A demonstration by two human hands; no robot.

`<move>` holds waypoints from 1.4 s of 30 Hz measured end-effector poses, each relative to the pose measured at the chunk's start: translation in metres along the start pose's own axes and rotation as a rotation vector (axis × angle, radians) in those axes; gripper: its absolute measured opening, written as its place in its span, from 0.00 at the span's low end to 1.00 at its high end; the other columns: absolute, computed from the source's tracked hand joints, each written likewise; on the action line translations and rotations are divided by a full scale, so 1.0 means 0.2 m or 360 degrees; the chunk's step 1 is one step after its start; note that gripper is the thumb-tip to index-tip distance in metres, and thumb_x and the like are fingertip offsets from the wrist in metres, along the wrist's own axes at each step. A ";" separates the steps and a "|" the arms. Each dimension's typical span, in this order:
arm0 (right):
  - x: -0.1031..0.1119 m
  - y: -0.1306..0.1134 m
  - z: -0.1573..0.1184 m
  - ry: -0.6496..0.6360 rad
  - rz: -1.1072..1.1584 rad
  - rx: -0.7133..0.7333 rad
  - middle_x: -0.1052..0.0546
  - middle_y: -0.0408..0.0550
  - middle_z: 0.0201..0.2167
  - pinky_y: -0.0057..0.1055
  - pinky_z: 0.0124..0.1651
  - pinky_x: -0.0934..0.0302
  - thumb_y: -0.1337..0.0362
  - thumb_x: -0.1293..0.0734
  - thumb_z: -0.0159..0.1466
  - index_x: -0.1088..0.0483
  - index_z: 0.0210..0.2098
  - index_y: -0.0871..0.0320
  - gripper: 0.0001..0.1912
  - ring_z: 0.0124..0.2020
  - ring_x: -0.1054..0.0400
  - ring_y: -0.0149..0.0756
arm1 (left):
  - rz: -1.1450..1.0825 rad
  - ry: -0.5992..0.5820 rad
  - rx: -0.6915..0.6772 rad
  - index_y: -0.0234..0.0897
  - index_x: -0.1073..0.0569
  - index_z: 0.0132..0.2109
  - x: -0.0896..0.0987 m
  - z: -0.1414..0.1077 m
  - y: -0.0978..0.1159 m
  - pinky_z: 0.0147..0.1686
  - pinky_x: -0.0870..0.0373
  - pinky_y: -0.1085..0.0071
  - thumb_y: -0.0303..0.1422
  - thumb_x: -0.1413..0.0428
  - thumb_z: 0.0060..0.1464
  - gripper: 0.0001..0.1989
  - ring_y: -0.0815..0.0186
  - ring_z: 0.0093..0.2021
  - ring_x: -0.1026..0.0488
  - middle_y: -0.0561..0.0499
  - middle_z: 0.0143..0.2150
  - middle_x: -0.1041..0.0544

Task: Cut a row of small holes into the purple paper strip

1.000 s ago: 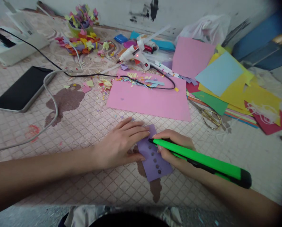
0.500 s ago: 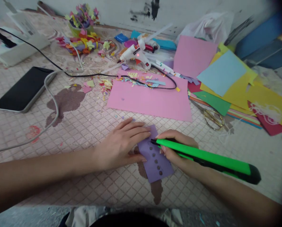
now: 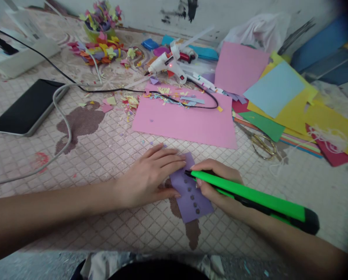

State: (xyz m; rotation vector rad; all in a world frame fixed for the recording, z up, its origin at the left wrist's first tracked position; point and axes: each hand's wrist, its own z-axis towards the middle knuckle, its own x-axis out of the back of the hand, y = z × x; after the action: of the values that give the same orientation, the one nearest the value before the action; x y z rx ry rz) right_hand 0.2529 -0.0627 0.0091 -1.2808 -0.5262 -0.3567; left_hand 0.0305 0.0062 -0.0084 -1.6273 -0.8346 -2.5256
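Apparently marking purple paper [image 3: 196, 196] between left and right fingertips with a green-and-black tool [image 3: 250, 192].
Pressing the paper's edge with flat, nearly straight fingers of the left hand [image 3: 152, 171], thumb set apart, grasping nothing; gripping the tool pen-like in the closed fingers of the right hand [image 3: 222, 200]. Just ahead of those right fingers, line up the dark tip [image 3: 188, 172] with the row of dark dots [image 3: 192, 197]; impossible to tell whether touching paper. Space evenly, press lightly, avoid the left fingertips.

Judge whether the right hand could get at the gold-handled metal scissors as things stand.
Probably not while the right hand holds the long green and black tool, though nothing covers the scissors' gold handles.
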 end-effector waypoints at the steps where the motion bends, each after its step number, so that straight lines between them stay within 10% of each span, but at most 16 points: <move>1: 0.00 0.00 0.00 0.0005 0.0006 0.0021 0.22 0.42 0.33 0.27 0.35 0.34 0.73 0.34 0.59 0.27 0.40 0.55 0.12 0.32 0.28 0.30 | 0.0001 0.0003 -0.0001 0.35 0.35 0.59 0.00 0.00 0.00 0.64 0.46 0.52 0.45 0.39 0.56 0.30 0.54 0.63 0.36 0.43 0.61 0.29; 11: 0.01 0.00 -0.01 0.0032 0.0161 -0.0119 0.22 0.42 0.31 0.26 0.28 0.34 0.71 0.34 0.60 0.27 0.40 0.54 0.10 0.27 0.28 0.29 | -0.0068 0.0040 -0.0005 0.35 0.35 0.59 0.00 -0.01 -0.01 0.64 0.44 0.51 0.45 0.39 0.56 0.30 0.54 0.62 0.35 0.42 0.60 0.29; 18: 0.01 0.01 -0.01 0.0044 0.0095 -0.0119 0.22 0.42 0.30 0.26 0.28 0.35 0.71 0.34 0.59 0.27 0.40 0.53 0.10 0.27 0.28 0.29 | -0.0124 0.0086 -0.0086 0.36 0.28 0.42 0.03 -0.01 0.02 0.54 0.32 0.58 0.37 0.43 0.60 0.09 0.58 0.52 0.28 0.45 0.51 0.24; 42: 0.01 -0.02 0.01 0.0014 0.0102 -0.0043 0.21 0.42 0.32 0.26 0.30 0.34 0.72 0.34 0.59 0.27 0.38 0.54 0.10 0.28 0.27 0.30 | -0.0134 0.0085 -0.0036 0.34 0.30 0.46 0.00 -0.01 0.01 0.57 0.32 0.53 0.36 0.39 0.56 0.14 0.54 0.58 0.31 0.41 0.56 0.27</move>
State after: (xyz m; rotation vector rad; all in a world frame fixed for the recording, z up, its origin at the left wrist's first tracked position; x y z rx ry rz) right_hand 0.2518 -0.0608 0.0127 -1.3189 -0.4734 -0.3168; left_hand 0.0286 0.0043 -0.0083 -1.5554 -0.8906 -2.6314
